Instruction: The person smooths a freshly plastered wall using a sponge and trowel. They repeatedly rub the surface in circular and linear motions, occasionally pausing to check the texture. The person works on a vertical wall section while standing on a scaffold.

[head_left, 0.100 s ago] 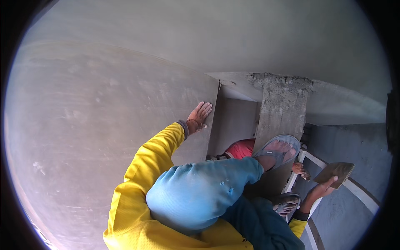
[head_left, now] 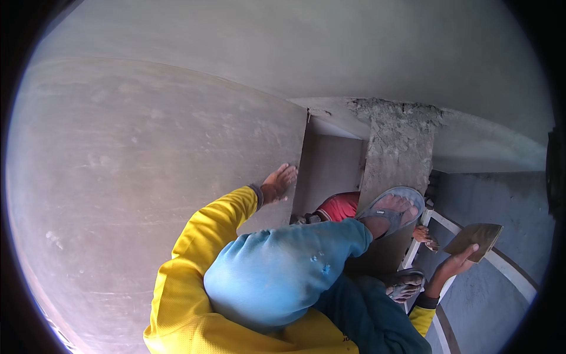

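My left hand (head_left: 279, 183), in a yellow sleeve, lies with fingers stretched out against the smooth grey-brown wall face (head_left: 177, 147), close to its right edge. Nothing is in it. Off to the right, my right hand (head_left: 455, 265) grips a thin rectangular brown board (head_left: 475, 239), its thumb pressed on the face and the other fingers hidden. My bent knee in blue trousers (head_left: 277, 271) fills the lower middle. One sandalled foot (head_left: 396, 207) rests by a rough concrete column (head_left: 402, 150).
My other sandalled foot (head_left: 407, 286) is lower down, beside pale frame bars (head_left: 445, 224). Below the column a person's red garment (head_left: 341, 206) shows, and another person's hand (head_left: 421, 234) is near the bars. A recess (head_left: 333, 168) opens between wall and column.
My left hand has slid down along the wall's edge, toward my knee. The right hand with the board has barely moved.
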`<state>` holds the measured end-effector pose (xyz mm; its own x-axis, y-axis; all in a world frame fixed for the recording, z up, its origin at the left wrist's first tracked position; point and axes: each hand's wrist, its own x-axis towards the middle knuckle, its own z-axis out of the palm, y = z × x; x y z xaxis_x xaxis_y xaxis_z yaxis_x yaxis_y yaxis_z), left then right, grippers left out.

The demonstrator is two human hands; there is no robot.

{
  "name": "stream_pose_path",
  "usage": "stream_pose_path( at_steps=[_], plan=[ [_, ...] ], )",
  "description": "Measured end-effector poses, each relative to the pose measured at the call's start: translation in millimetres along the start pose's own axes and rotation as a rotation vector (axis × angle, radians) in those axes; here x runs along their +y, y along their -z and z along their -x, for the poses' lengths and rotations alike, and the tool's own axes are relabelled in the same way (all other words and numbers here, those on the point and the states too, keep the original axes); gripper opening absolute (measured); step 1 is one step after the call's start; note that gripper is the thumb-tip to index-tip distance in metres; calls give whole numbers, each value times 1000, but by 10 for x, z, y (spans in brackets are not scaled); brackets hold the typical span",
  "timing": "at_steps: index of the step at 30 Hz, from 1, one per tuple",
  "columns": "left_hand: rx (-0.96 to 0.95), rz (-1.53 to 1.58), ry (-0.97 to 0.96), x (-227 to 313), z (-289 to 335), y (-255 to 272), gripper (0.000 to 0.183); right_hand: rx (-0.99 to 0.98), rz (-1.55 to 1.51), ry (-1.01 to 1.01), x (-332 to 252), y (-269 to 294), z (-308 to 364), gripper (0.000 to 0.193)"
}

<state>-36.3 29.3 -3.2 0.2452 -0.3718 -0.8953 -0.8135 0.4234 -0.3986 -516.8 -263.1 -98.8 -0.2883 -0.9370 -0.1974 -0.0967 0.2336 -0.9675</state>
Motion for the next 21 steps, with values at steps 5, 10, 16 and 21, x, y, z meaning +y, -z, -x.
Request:
stream_pose_path(
  at_steps=[5, 10, 16, 21],
  plan=[
    [-157, 15, -293, 223, 192, -106, 86, 44, -32, 15, -129, -126, 43, 59],
    [-29, -9, -77, -51, -78, -85, 84, 21, -6, -3, -10, 7, 47, 59],
    [90, 15, 179, -271, -363, -94, 85, -9, -9, -28, -10, 12, 121, 58],
    [79, 19, 110, -298, -297, -79, 85, 2, 45, 17, 29, -4, 124, 56]
  ],
)
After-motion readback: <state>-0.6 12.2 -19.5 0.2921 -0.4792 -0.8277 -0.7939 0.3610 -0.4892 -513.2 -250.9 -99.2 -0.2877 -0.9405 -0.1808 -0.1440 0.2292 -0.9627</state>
